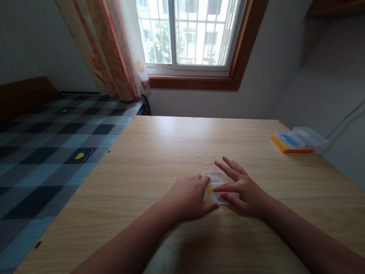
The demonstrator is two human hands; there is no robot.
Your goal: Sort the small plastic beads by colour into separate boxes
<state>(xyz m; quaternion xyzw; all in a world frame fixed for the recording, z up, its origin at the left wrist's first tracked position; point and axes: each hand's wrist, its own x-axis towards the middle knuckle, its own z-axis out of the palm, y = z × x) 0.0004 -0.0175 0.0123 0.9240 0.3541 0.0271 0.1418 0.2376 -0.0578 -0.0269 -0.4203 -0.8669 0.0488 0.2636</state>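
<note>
A small clear plastic box (217, 178) lies flat on the pale wooden table (158, 156), just below the middle of the frame and between the two hands; it looks shallow and divided into compartments, with one yellow piece (209, 190) showing through near its lower left part; its outline is faint against the wood and its contents are otherwise too small to make out; the left hand (189, 199) covers the box's left edge with fingers curled and the thumb along the near edge, and whether it pinches the box or only rests on it cannot be told; the right hand (243, 191) lies over the right side with fingers (228, 168) spread apart, one laid across the box toward the yellow piece; a tiny yellow speck (215, 156) sits on the wood just above the hands; well apart, at the right edge of the table, is an orange-edged clear case (293, 141), its contents blurred; a white cable (353, 115) runs along the wall beyond it; a checked bed cover (28, 167) fills the left of the frame; a patterned curtain (110, 45) and a barred window (188, 21) stand at the top.
</note>
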